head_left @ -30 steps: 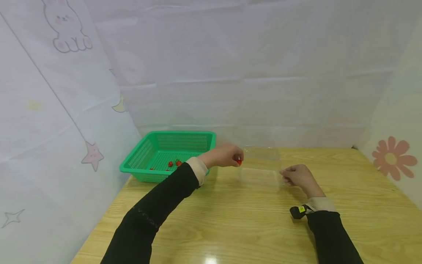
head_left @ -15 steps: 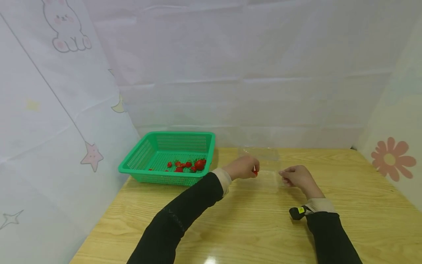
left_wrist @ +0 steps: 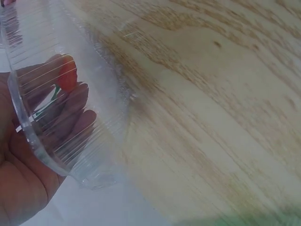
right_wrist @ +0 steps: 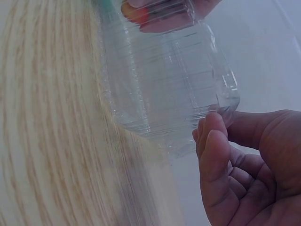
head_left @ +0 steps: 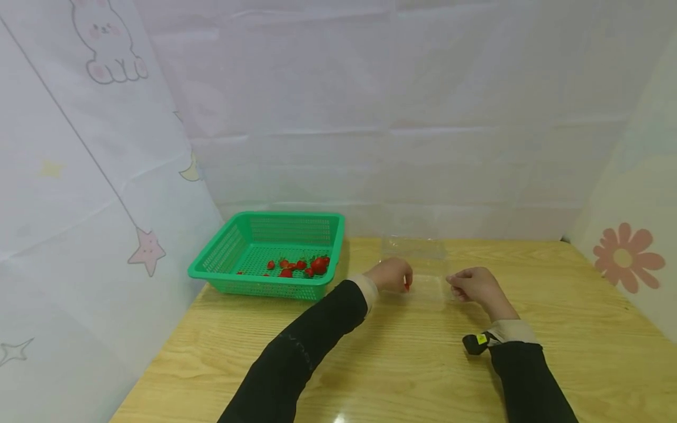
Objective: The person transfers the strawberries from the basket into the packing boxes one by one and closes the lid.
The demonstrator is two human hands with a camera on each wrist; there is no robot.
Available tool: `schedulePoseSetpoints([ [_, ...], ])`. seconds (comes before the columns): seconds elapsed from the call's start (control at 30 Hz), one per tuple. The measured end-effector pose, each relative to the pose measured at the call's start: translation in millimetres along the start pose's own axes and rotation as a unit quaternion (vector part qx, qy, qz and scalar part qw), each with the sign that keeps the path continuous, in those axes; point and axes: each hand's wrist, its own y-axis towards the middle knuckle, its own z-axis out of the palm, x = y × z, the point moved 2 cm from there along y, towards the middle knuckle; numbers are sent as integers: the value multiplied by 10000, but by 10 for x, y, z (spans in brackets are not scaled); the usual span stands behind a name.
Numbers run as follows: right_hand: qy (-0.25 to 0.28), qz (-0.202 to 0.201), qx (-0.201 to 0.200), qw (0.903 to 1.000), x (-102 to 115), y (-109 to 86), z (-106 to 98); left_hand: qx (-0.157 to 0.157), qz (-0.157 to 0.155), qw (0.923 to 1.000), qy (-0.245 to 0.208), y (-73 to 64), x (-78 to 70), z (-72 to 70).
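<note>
My left hand (head_left: 390,274) pinches a small red strawberry (left_wrist: 68,74) by its fingertips, inside a clear plastic box (head_left: 428,283). Through the box's ribbed side, the left wrist view shows the fruit and the fingers around it. My right hand (head_left: 476,286) grips the rim at the box's right side between thumb and fingers, plain in the right wrist view. Behind the box its clear lid (head_left: 415,247) stands open. To the left, a green basket (head_left: 211,269) holds several strawberries (head_left: 319,265) in its near right part.
The wooden table (head_left: 412,364) reaches to a white cloth backdrop (head_left: 338,117), with printed cloth at both sides. A black wrist camera (head_left: 476,343) sits at the right cuff.
My left hand has moved right and down from beside the basket into the clear box, carrying the strawberry. More strawberries in the basket have come into view. The right hand stays at the rim.
</note>
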Motion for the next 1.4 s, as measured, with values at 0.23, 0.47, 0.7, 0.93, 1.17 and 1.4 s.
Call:
schedulePoseSetpoints([
  [0.23,-1,-18,-24,10000,-2,9,25,154,-92,9997,-135,-20,4,37],
  [0.47,32,-21,-32,10000,-11,16,19,326,-178,9993,-52,24,3,86],
  [0.7,18,-53,-5,10000,-11,17,21,480,-223,9985,-124,35,-3,90],
  [0.93,8,-54,-3,10000,-5,10,20,542,-184,9983,-68,37,3,73],
  [1.17,-19,-47,-38,10000,14,-16,29,396,-186,9990,-107,34,41,72],
  [1.4,59,-14,-30,10000,10,-17,19,61,-226,9982,-552,-9,90,0],
])
